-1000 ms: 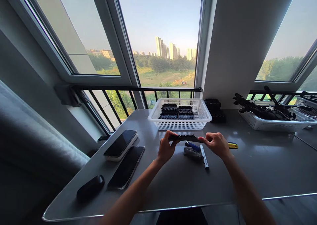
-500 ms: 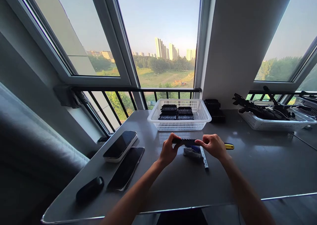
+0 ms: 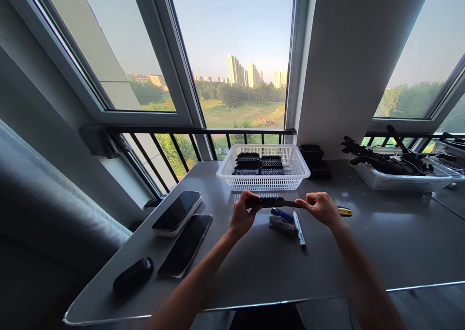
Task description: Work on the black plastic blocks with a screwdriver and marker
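Note:
My left hand is closed round one end of a narrow black plastic part with a toothed upper edge, held level above the desk. My right hand grips a tool with a yellow handle end. Its flat dark blade reaches left against the black part; whether it is a file or a knife I cannot tell. Below the hands lie a blue pen-like item, a dark grey crumpled bundle and a white marker.
Behind the hands a white plastic basket holds several black toothed parts. More black parts are stacked to its right, before a white tray of black pieces and cables. Two phone-like devices and a black mouse lie left.
My right hand has moved right with the yellow-ended tool, baring a smooth dark length between the hands. My left hand has shifted slightly left and up with the black part.

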### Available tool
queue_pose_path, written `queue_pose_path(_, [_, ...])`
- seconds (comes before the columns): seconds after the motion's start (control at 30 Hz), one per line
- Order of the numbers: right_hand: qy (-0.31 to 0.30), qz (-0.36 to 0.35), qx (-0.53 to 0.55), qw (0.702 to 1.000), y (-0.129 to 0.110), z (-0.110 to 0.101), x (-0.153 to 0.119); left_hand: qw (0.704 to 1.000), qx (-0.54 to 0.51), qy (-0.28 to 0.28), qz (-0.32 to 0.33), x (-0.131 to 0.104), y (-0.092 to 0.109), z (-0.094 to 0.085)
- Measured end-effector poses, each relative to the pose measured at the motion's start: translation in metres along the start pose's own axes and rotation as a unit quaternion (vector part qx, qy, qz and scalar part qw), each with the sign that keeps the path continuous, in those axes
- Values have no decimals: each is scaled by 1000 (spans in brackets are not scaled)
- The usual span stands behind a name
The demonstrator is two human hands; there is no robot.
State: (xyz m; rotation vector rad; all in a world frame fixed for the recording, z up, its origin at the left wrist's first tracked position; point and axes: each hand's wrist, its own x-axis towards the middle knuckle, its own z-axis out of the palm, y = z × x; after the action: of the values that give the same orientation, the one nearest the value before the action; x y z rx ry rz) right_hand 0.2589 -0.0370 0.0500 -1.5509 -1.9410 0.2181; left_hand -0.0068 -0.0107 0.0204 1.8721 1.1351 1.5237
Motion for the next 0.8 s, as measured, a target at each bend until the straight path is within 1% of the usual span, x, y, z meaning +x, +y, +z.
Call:
queue_pose_path(0.07, [-8, 2, 6, 1000, 0, 0, 0, 1000, 3, 0, 3, 0, 0, 0])
queue_pose_path(0.17, [-22, -4, 19, 1000, -2, 1, 0, 1000, -2, -14, 5, -1, 0, 1])
queue_pose_path(0.33, [-7, -6, 10, 1000, -2, 3, 0, 1000, -6, -12, 2, -2, 4, 1])
queue_pose_path(0.5, [-24, -14, 11, 1000, -7, 6, 0, 999, -22, -20, 12, -4, 6, 4])
queue_pose_path(0.63, [-18, -8, 8, 1000, -13, 11, -1, 999, -26, -15, 15, -5, 6, 4])
queue_pose_path(0.8, [-28, -14, 28, 999, -18, 18, -1, 999, -34, -13, 29, -6, 9, 4])
